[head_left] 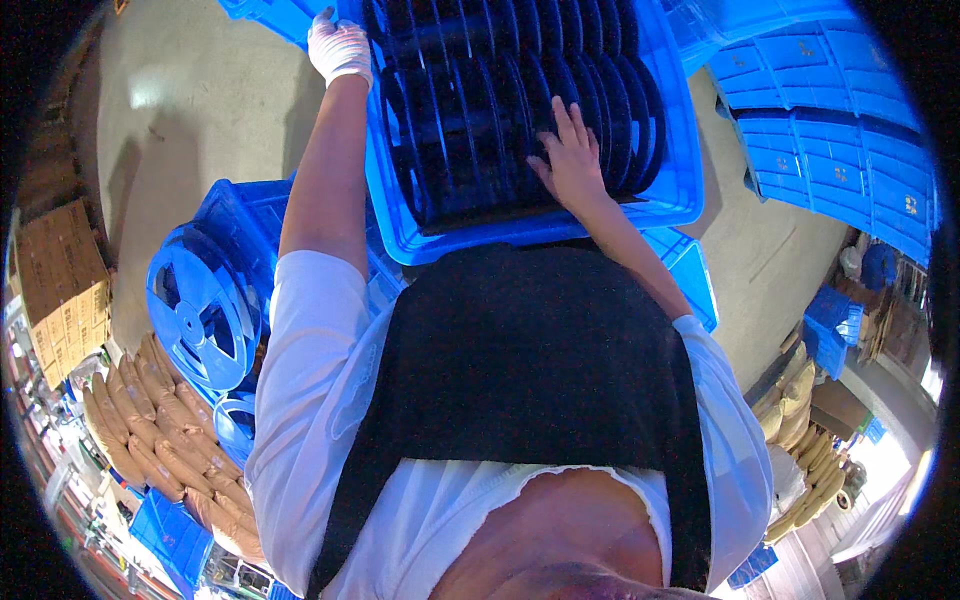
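A large blue plastic crate (697, 130) stands in front of me, packed with black reels (470, 130) set on edge in two rows. My left hand (340, 48), in a white glove, is at the crate's left side with its fingers curled by the rim; part of its grip is hidden. My right hand (572, 165) is bare, with fingers spread over the nearer row of reels towards its right half. It holds nothing, and its fingertips are at the reels' edges; I cannot tell how firmly they touch.
To my left are a big blue reel (190, 310), another blue crate (235, 215), stacked brown sacks (165, 430) and cardboard boxes (62, 285). Stacked blue crates (835, 130) stand at the far right. Pale floor (210, 90) shows on both sides.
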Tool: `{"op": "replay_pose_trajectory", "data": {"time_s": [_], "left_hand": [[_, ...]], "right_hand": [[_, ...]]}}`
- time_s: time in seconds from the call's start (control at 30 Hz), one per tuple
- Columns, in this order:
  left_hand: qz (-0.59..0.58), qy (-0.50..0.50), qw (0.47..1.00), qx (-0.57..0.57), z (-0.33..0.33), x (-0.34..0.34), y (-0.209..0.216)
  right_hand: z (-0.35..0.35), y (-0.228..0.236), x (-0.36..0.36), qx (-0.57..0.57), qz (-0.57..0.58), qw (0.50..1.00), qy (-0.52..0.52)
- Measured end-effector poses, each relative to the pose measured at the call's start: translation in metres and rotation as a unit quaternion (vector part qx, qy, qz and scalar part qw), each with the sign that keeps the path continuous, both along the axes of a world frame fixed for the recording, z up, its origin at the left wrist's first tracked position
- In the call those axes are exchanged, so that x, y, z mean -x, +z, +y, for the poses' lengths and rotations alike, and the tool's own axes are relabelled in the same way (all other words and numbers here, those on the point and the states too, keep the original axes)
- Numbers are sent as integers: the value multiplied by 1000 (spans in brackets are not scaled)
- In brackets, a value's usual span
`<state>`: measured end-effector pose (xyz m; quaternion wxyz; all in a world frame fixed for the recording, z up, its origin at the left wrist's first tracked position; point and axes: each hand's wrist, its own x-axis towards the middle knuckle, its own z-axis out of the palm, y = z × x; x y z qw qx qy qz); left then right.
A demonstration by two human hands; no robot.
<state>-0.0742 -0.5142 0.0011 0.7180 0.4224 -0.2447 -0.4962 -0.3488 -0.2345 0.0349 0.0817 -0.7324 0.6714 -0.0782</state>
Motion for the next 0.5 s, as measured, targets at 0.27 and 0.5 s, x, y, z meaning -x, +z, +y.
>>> {"op": "replay_pose_trajectory", "data": {"time_s": [0.27,0.5], "left_hand": [[87,-25,996,2,-46,-37,-60],[-366,44,929,14,-20,-20,-39]], "right_hand": [[-34,11,-35,105,-98,990,15],[-41,1,-58,-7,-74,994,-76]]}}
